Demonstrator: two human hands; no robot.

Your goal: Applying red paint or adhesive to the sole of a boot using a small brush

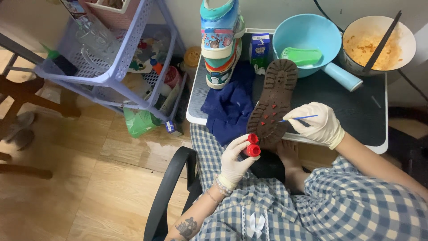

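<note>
**Q:** Nearest the lens, what occupied the two gloved hands?

**A:** Left hand (235,160) was closed around a small red-capped container (252,145), held off the near edge of the dark tray table (356,111). Right hand (317,122) pinched a thin blue brush (298,118), its tip at the side of the brown shoe sole (273,100). That sole lay tread-up, its heel toward the middle of the table and its toe overhanging the near edge; red marks dotted the tread.

**Q:** What risks followed from that arrangement?

**A:** Judged from the overhang, pressure from the brush could have tipped the shoe off the edge onto the lap. Because the red container was held tilted above the checked clothing, a spill seemed possible. Blue cloth (232,107), just beside the sole, could have caught wet colour.

**Q:** What remained unclear?

**A:** Whether the container was open could not be told, nor what it held. The shoe's upper was hidden beneath the sole. At the far edge, the blue basin (307,31) and the colourful sneaker (220,42) were cut off by the frame.
</note>
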